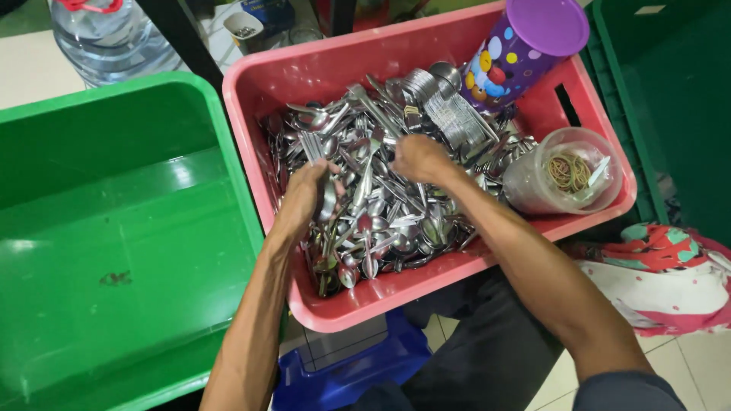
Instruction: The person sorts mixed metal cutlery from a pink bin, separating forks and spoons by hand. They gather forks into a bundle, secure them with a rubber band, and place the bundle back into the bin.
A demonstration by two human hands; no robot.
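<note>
Nearest me, a blue plastic stool or crate shows under the near edge of the pink basin, one of it. My left hand sits at the basin's left side, fingers curled shut around a small bundle of steel spoons and forks; I cannot count the pieces in the grip. My right hand is in the middle of the heap, fingers bent and pinching into the cutlery, though what exactly it holds is hidden under the knuckles. The heap fills the basin's floor from the near edge to the far wall: far too many to count, loose and mixed. I judge the sorting barely begun, since the one green tub beside the basin's left edge holds nothing but a small dark speck. At the basin's right edge lies one clear plastic tub on its side with rubber bands inside; at the far right corner stands one purple dotted canister. A few banded stacks of spoons lie by the far wall, perhaps two or three. Beyond the far left corner, one large water bottle.
</note>
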